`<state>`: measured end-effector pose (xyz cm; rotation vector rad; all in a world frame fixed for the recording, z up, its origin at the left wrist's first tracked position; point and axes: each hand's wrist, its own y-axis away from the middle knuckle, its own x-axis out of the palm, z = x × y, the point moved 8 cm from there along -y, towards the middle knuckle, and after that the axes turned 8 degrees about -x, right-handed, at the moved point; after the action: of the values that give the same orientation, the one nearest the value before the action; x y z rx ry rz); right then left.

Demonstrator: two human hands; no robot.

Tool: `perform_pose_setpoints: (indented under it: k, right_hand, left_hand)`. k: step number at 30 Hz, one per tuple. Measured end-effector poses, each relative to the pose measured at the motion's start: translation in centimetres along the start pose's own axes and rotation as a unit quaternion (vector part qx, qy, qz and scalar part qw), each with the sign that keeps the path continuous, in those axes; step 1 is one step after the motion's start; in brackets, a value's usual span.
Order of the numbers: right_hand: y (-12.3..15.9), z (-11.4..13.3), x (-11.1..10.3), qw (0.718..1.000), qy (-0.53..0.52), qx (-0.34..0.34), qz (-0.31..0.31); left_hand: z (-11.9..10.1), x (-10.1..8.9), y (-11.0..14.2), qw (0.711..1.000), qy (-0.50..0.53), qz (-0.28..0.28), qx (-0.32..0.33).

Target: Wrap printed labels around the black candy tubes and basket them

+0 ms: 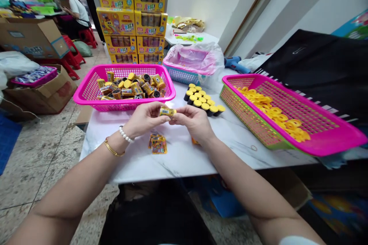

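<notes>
Left hand (146, 118) and right hand (194, 121) pinch a tube (167, 111); capped canisters (201, 99) beside (black).

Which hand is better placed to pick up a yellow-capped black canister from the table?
Probably the right: the right hand sits closest to the yellow-capped black canisters, while the left hand lies farther away.

From here I see my left hand (145, 118) and right hand (194, 120) pinching a small yellow-labelled cylinder (167, 111) between them, above the marble table (184, 159). Printed packets (158, 144) lie below my hands. Ahead sits a pink basket (126, 106) of similar cylinders, black-bodied yellow-capped cylinders (201, 99) stand nearer my right hand, and yellow rings (276, 116) fill a pink-and-green basket (247, 118).
</notes>
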<state>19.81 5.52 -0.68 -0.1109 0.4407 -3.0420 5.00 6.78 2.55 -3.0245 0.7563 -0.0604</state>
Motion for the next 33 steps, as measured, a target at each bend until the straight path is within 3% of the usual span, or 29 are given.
perform_pose_setpoints:
  k: [3, 7, 11, 17, 22, 26, 29, 31, 33]
  right_hand:
    - [-0.1, -0.6, 0.5, 0.999, -0.044, 0.019, 0.022]
    - [-0.2, 0.6, 0.1, 0.997, -0.017, -0.049, 0.056]
    - [-0.2, 1.6, 0.4, 0.990, -0.034, -0.103, 0.093]
    - [0.0, 1.5, 0.1, 0.989, -0.079, -0.126, 0.021]
    - [0.8, 1.4, 0.7, 0.992, -0.052, -0.112, 0.041]
    - [-2.0, 3.3, 1.1, 0.986, 0.022, -0.160, 0.036]
    - [-5.8, 6.3, 1.8, 0.955, 0.168, -0.243, 0.037]
    - [-7.0, 7.9, 2.8, 0.905, 0.302, -0.292, 0.063]
    - [-6.2, 8.7, 3.4, 0.855, 0.409, -0.314, 0.063]
  left_hand:
    - [0.4, 0.1, 0.0, 0.999, -0.009, 0.011, -0.031]
    - [1.7, -0.2, -0.4, 0.996, 0.009, 0.024, -0.081]
    - [4.1, 0.7, -0.5, 0.978, 0.076, 0.081, -0.177]
    - [4.1, 1.9, -0.3, 0.961, 0.173, 0.126, -0.176]
    - [4.5, 1.6, -0.5, 0.962, 0.162, 0.108, -0.190]
    - [3.9, 0.6, -0.5, 0.966, 0.175, 0.034, -0.187]
    - [3.3, -0.6, -0.4, 0.974, 0.113, -0.041, -0.193]
    - [3.1, -1.5, -0.5, 0.978, 0.032, -0.075, -0.193]
    - [3.1, -2.3, -0.8, 0.975, -0.068, -0.091, -0.191]
